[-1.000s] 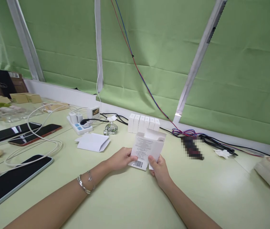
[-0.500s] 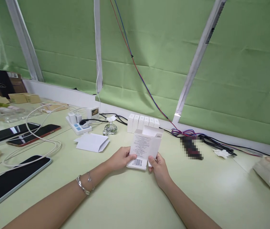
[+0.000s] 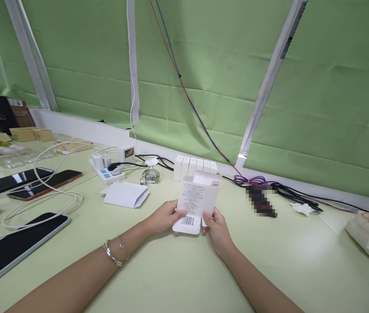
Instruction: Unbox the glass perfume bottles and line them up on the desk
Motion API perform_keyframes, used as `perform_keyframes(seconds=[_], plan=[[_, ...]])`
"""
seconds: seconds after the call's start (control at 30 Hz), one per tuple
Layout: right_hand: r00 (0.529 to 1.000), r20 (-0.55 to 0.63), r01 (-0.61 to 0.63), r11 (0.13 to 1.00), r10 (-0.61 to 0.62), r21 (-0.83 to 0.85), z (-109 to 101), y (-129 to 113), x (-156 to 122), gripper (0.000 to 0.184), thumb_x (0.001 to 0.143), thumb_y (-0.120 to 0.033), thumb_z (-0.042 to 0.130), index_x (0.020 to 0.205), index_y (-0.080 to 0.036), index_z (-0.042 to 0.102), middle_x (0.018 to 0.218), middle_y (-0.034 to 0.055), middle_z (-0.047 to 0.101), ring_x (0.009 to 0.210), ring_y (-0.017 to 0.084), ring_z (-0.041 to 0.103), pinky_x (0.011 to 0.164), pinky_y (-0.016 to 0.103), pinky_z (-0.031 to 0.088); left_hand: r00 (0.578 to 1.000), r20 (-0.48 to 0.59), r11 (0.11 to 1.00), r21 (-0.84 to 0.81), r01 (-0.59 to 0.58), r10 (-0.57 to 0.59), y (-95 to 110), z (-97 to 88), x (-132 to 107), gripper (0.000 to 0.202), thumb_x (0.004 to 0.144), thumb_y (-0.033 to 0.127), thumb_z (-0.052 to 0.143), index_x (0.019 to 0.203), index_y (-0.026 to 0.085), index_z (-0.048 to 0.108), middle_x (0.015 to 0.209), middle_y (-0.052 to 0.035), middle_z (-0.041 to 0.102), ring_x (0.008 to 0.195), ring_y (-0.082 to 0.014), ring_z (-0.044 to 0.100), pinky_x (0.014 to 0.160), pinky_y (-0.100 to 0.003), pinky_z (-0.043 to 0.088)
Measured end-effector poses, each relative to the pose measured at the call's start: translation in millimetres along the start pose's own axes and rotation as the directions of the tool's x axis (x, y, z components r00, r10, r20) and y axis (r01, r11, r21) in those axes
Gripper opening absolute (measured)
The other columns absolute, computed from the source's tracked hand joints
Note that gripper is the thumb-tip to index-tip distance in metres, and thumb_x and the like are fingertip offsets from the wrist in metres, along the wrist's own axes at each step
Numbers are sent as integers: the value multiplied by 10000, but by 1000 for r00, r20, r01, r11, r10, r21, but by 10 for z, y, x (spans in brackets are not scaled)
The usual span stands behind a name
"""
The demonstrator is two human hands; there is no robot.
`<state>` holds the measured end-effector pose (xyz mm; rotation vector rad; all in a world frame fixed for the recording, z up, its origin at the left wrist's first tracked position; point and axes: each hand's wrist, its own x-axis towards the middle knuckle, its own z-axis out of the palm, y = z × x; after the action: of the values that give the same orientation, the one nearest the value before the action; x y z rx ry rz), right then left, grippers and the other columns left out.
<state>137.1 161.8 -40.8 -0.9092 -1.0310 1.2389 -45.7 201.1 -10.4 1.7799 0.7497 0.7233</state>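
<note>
White carton (image 3: 196, 201), flaps open, pinched between left hand (image 3: 164, 216) and right hand (image 3: 217, 229)

row of white boxes (image 3: 195, 167), perfume bottle (image 3: 151, 174), power strip (image 3: 107, 173), tablet (image 3: 15, 246)

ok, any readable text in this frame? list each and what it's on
Nothing legible.
white carton, held by left hand and right hand: fine print and barcode, too small to read.
brown box, far left: white label, blurred.
small display beside power strip: figures too small.
</note>
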Motion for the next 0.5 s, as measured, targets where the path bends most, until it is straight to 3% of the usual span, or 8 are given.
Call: perform_keyframes(seconds=[0.37,0.43,0.5], plan=[[999,43,-27,999,28,-30,-3,-25,5,372,714,-476,626,930,-176,579,695,-15,567,504,77,427,478,221,395,999,-19,1000,9,-26,26,-24,5,4,328,829,433,487,988,150,538,817,-54,675,512,-150,599,422,-247,459],[1000,14,16,996,-15,-87,-5,-35,-6,289,710,-412,638,877,-185,576,673,-25,556,486,77,421,472,225,394,994,-85,997,54,-62,66,-21,-12,20,320,823,419,494,983,150,559,848,-59,669,636,-182,627,535,-289,504],[988,-42,137,971,-148,-197,-7,-40,-28,159,716,-325,625,786,-192,572,673,-26,546,496,82,432,489,228,397,972,-176,982,134,-132,155,-23,-49,40,286,803,390,524,949,156,598,921,-69,650,847,-217,618,741,-340,500]])
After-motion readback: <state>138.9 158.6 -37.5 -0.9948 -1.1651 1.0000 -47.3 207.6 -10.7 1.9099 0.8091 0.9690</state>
